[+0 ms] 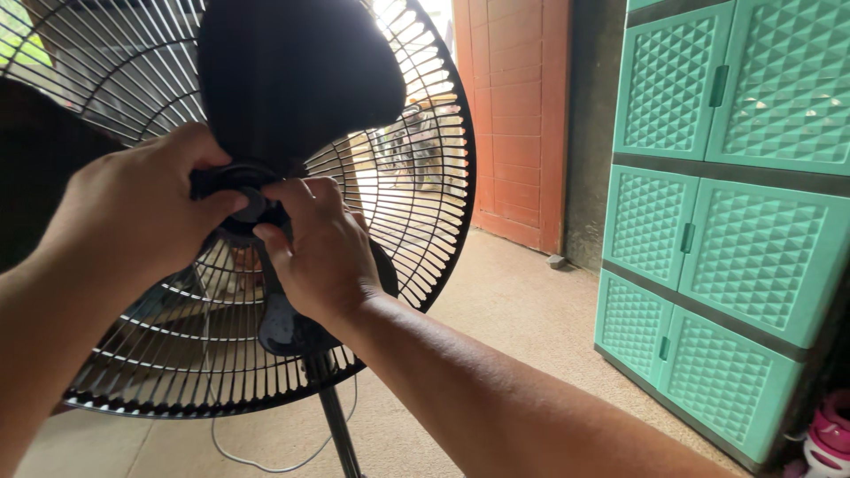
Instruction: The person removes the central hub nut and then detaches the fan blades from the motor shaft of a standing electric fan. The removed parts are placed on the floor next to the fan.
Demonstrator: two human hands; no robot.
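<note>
Both hands meet at the centre of a black pedestal fan [266, 221] with its front guard off; the left hand [133, 208] is curled around the round black hub cap [243, 199] from the left, thumb pressed on its face; the right hand [319, 252] pinches the same cap from the right with thumb and forefinger, the other fingers loosely bent. The cap sits at the middle of the fan, in front of the rear wire grille [416, 177] and just below a broad dark blade [292, 80]. The likeliest trouble, judging from the grip, is the blade turning with the cap, so that fingers slip or knuckles strike the grille wires; a hard push could also tip the fan on its thin pole [341, 438]; the loose cord [257, 460] on the floor could catch a foot. A teal plastic cabinet [726, 221] stands well apart at right.
</note>
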